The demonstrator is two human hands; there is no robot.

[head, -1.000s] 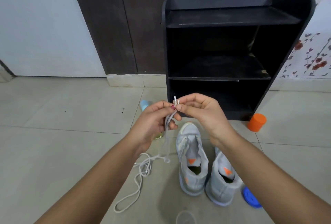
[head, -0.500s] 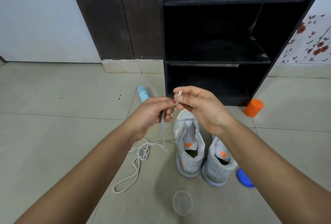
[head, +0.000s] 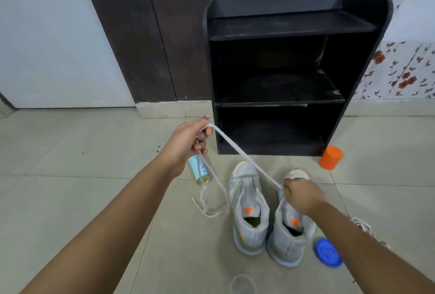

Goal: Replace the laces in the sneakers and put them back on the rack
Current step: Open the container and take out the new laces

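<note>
Two grey sneakers with orange tongue marks stand side by side on the tiled floor, the left sneaker (head: 248, 209) and the right sneaker (head: 288, 237), both without laces. A white lace (head: 244, 157) runs taut between my hands. My left hand (head: 190, 140) grips it up high, left of the rack. My right hand (head: 300, 196) pinches its other part low over the right sneaker's front. The rest of the lace hangs from my left hand and lies looped on the floor. The black shoe rack (head: 282, 27) stands behind the sneakers, its shelves bare.
A light-blue spray can (head: 199, 171) lies on the floor under my left hand. An orange cup (head: 330, 157) stands by the rack's right foot. A blue lid (head: 328, 252) lies right of the sneakers, a clear lid (head: 243, 284) near the bottom edge. Another shoe (head: 364, 227) peeks behind my right forearm.
My hands were together at chest height holding the lace ends. Now they have pulled apart: the right hand dropped to the right sneaker, the left stayed high, and the lace is stretched between them.
</note>
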